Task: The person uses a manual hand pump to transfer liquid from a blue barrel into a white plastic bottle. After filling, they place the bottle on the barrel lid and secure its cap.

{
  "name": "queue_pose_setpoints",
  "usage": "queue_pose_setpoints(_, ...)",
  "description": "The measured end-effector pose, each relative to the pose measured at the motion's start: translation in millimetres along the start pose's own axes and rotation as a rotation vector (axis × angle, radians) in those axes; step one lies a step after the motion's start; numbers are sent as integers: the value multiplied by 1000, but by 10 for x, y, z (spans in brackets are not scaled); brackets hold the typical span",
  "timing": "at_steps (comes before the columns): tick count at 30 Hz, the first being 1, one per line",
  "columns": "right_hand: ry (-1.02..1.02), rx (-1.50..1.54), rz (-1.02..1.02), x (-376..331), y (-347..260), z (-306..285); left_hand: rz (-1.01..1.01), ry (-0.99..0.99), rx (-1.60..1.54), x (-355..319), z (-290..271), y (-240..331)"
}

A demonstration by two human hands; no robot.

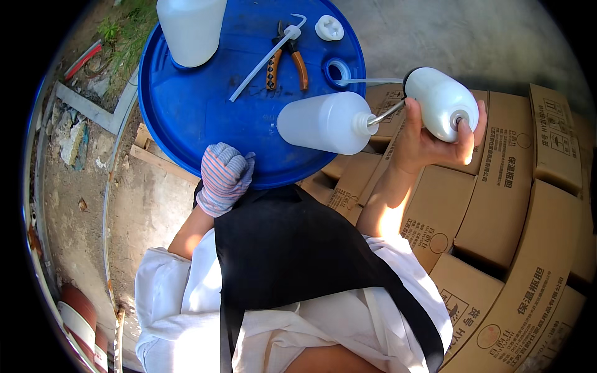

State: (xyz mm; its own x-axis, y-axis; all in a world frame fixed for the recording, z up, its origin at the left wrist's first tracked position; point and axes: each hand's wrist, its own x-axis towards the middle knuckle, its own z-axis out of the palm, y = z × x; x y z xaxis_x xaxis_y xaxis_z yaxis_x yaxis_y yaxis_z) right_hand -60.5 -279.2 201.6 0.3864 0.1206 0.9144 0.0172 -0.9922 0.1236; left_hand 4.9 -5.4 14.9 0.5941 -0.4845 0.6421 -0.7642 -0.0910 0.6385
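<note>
My right hand (429, 140), bare, grips a white rounded pump dispenser (432, 93), a finger at the round button on its end. From the pump a pale tube (373, 81) runs into the drum's opening (336, 73). Its bent metal spout (390, 112) reaches into the mouth of a translucent white bottle (323, 122), which leans or lies on the blue drum (242, 133) with its neck toward the pump. In a striped knit glove, my left hand (225, 177) is closed in a fist at the drum's near rim; nothing shows in it.
A second white bottle (191, 31) stands at the drum's far left. Nearby lie a bent plastic nozzle tube (264, 62), orange-handled pliers (287, 59) and a white cap (329, 28). Several cardboard boxes (497, 180) are stacked at the right. A wooden pallet (163, 155) shows left of the drum.
</note>
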Motion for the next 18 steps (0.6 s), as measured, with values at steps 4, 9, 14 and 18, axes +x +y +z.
queue_pose_setpoints(4,11,-22,-54,-15,33,-19,9,12,-10,-12,38,-26)
queue_pose_setpoints(9,-19,-41,-49,9,49,-46,2,7,2,11,-12,8)
queue_pose_setpoints(14,13,-17,-50,2,29,-19,-6,7,-18,-4,16,-6)
queue_pose_setpoints(18,3,-25,-62,8,48,-32,-15,-5,-1,-3,12,2)
